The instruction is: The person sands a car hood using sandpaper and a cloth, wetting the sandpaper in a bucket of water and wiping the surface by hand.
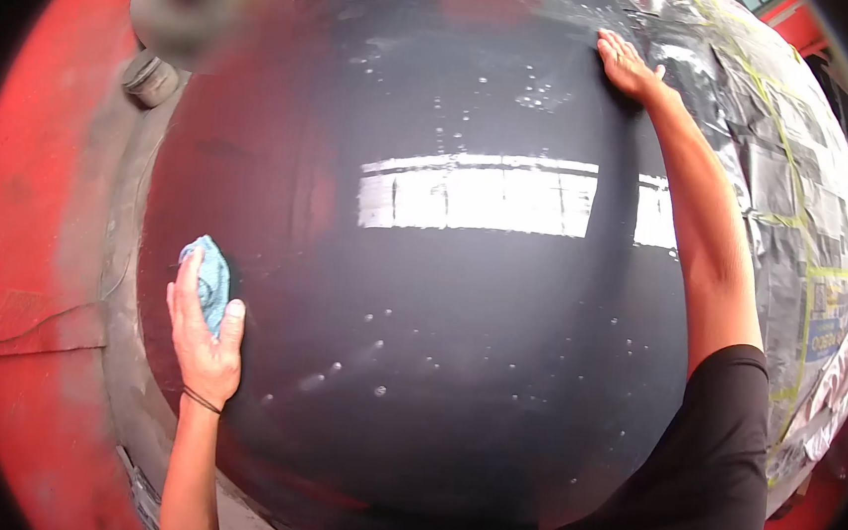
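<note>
A large, glossy dark panel [422, 285] with scattered water drops fills the middle of the view and reflects a bright window. At the panel's left side, my left hand [205, 333] holds a light blue cloth [211, 283] against the surface, the thumb on its right and the fingers on its left. A dark band circles that wrist. Far up at the right, my right hand [627, 66] lies flat on the panel with its fingers extended, near the covered area, and nothing is in it.
Grey sheeting [775, 173] with yellow-green tape covers the right side. A round container [150, 80] stands on the floor at the upper left, below a blurred round object [205, 9]. The floor [38, 235] is red with a grey strip.
</note>
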